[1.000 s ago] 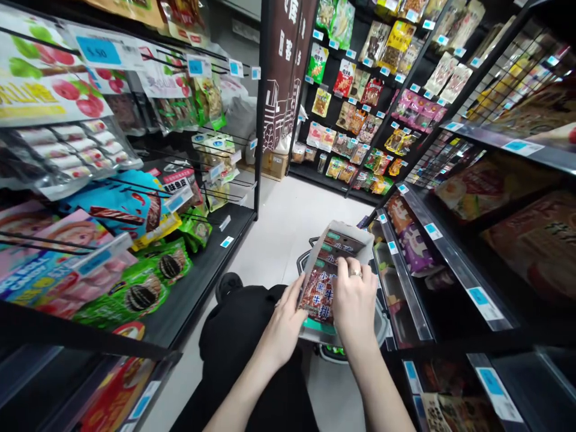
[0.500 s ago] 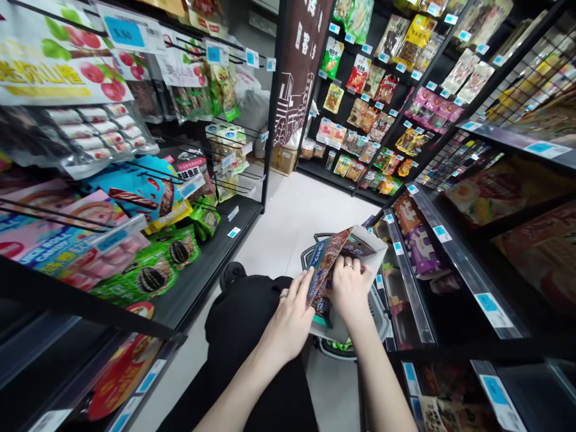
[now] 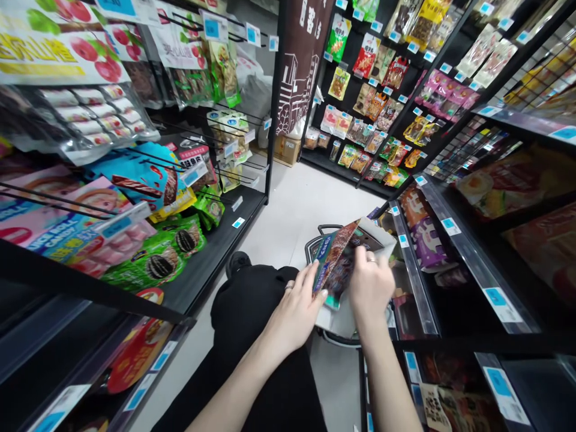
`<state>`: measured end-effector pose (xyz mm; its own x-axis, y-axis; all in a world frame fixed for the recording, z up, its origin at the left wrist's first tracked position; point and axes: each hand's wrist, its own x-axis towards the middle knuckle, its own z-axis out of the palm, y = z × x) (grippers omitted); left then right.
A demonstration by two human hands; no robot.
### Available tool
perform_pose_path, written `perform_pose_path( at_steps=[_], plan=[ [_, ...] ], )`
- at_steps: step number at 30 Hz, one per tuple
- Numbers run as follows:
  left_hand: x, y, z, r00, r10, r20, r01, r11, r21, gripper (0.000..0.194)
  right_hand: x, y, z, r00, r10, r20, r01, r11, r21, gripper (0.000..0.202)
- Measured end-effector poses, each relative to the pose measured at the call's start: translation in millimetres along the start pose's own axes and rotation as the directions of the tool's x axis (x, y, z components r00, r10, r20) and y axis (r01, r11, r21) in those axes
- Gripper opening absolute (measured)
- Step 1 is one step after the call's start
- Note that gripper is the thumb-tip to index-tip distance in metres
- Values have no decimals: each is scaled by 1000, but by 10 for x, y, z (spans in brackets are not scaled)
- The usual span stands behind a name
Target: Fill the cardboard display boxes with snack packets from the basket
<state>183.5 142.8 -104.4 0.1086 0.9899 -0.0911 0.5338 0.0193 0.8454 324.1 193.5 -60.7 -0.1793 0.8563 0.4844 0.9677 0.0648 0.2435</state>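
Observation:
A printed cardboard box with an open top is tilted over a grey shopping basket, in front of my knees. My left hand grips the near left side of the box, thumb and fingers pressed on its edge. Dark-wrapped snack packets show inside it. Over the box's right part is my right hand, fingers curled in a closed grasp. What those fingers hold, if anything, is hidden. Much of the basket lies out of sight beneath the box.
Shelves with hanging snack bags rise close on my left. On my right, a shelf rack runs beside the basket. A wall of snack packets stands ahead, past the pale floor. A brown carton stands by the pillar.
My right hand has drawn up and back from inside the box, its fingers now more curled. The left hand keeps its grip. The view has shifted slightly.

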Motion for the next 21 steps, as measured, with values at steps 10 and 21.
perform_pose_path(
  at_steps=[10, 21],
  plan=[
    [-29, 4, -36, 998, 36, 56, -34, 999, -41, 57, 44, 755, 77, 726, 625, -288, -57, 472, 880, 21],
    [8, -19, -54, 999, 41, 16, -38, 990, -136, 58, -195, 1233, 349, 870, 493, 23, 28, -95, 995, 35]
  ],
)
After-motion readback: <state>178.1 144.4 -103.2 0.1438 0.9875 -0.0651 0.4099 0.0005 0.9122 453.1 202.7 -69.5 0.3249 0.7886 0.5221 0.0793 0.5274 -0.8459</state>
